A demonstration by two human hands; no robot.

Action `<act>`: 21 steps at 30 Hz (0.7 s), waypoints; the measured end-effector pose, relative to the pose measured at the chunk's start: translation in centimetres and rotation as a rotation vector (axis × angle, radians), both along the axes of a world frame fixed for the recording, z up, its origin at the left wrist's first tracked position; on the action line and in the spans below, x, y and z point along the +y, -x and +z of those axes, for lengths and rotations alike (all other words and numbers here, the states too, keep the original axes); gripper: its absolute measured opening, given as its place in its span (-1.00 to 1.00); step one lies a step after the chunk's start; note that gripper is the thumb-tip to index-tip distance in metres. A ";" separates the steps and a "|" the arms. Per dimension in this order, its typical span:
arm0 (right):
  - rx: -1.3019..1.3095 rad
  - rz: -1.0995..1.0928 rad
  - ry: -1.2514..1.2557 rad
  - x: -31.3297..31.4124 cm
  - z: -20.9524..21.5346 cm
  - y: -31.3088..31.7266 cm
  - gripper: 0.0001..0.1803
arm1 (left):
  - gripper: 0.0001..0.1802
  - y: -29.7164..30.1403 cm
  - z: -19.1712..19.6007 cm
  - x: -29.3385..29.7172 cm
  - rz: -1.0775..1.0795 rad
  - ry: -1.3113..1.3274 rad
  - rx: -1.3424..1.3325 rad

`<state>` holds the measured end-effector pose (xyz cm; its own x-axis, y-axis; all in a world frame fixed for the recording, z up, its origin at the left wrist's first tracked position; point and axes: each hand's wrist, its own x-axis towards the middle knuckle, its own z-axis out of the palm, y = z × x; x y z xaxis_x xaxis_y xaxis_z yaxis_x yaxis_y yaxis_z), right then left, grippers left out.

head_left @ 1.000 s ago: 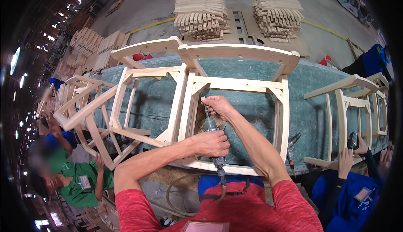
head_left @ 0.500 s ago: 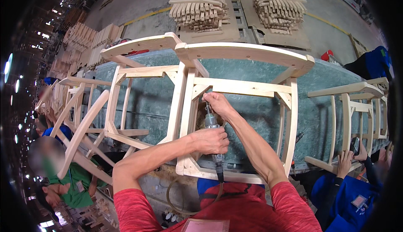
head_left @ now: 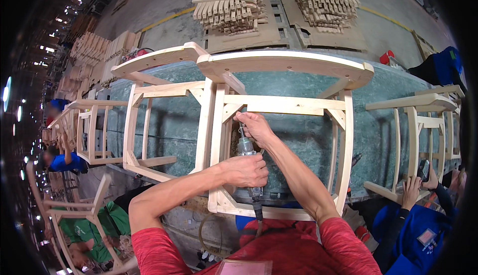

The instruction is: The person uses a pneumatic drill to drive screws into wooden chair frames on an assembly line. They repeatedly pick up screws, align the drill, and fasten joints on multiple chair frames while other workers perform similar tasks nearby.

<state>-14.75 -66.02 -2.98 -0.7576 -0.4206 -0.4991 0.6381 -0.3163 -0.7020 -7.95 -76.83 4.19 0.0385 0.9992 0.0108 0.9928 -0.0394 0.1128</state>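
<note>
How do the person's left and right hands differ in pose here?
The left hand wraps around the body of the power tool, while the right hand has its fingers bunched near the bit; what they pinch is too small to tell.
The left hand is nearer the wearer's torso; the right hand is farther out, beside the chair frame's corner block.
Both are bare.

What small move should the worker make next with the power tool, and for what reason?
Probably align the bit with the far-left corner block before pressing: the left hand grips the power tool, which points toward that corner of the wooden frame, and the right hand has its fingers at the bit's tip, seemingly guiding it.
</note>
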 end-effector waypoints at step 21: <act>-0.367 -0.184 0.341 4.4 -3.7 -1.8 -0.66 | -0.93 2.3 -0.9 -0.2 -0.007 -0.037 -0.007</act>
<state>-12.94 -61.59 -6.63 -0.6358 -0.4818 -0.6030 0.7345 -0.6177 -0.2810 -10.29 -77.07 3.31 0.0452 0.9978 0.0485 0.9917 -0.0507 0.1184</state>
